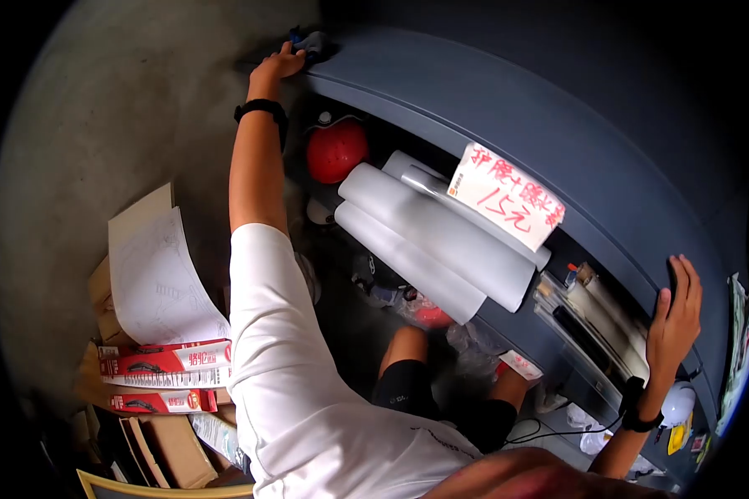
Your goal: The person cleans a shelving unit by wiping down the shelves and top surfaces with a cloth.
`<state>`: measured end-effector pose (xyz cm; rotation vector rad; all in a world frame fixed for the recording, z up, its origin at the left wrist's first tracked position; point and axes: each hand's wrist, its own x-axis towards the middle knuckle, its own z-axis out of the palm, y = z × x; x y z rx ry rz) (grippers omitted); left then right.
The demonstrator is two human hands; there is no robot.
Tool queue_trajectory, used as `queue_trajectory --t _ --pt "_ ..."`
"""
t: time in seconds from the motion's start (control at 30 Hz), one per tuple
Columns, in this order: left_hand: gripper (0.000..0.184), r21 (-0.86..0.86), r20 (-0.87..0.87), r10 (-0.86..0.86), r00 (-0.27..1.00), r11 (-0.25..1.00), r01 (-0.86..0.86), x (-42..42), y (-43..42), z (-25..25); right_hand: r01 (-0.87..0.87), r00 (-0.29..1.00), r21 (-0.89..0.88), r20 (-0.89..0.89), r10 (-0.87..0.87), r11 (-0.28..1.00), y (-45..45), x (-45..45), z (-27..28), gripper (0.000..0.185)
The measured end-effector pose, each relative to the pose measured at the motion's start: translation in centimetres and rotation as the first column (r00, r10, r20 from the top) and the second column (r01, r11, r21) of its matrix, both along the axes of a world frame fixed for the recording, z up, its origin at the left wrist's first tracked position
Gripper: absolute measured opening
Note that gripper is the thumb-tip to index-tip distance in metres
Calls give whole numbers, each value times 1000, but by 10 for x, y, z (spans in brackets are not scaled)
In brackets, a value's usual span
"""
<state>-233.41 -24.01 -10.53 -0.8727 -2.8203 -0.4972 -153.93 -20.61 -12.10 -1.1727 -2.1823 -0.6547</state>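
My left hand (278, 68) stretches to the far left end of a grey desk (441, 91). Its fingers are apart and touch or nearly touch a small dark grey bundle with a blue part (311, 45); I cannot make out its kind. On the desk's right side, my right hand (676, 320) lies open by the front edge, fingers extended, holding nothing. Between the hands, a white card with red handwriting (508, 198) hangs at the desk edge. Below it lie large white rolls (437, 237). Black bands circle both wrists.
A red helmet (337, 151) sits under the desk's left part. Long rolled items (595, 324) lie in a lower tray near my right arm. A white helmet (678, 405) is at far right. Cardboard boxes (179, 449) and red-white packages (165, 362) stand at left.
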Motion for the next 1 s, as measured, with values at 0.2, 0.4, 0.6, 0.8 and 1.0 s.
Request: queue_trajectory --t 0.2,0.4,0.6,0.8,1.0 --pt "93 127 271 15 962 991 -52 -20 -11 25 -9 999 24 44 8 1000 2 -4 2 48" --pt "109 -5 338 -49 940 999 54 85 14 46 -30 1000 -13 -6 30 999 -3 -8 0 45" --pt "117 -382 157 -233 960 882 276 126 77 45 -19 1000 7 -19 19 1000 -7 -9 6 40" --pt "126 -275 506 -518 690 661 698 292 101 74 -114 988 29 -98 116 993 -10 -9 6 37" --pt "126 -275 379 -836 396 307 911 460 87 76 -146 984 74 -93 153 987 -10 -2 4 38"
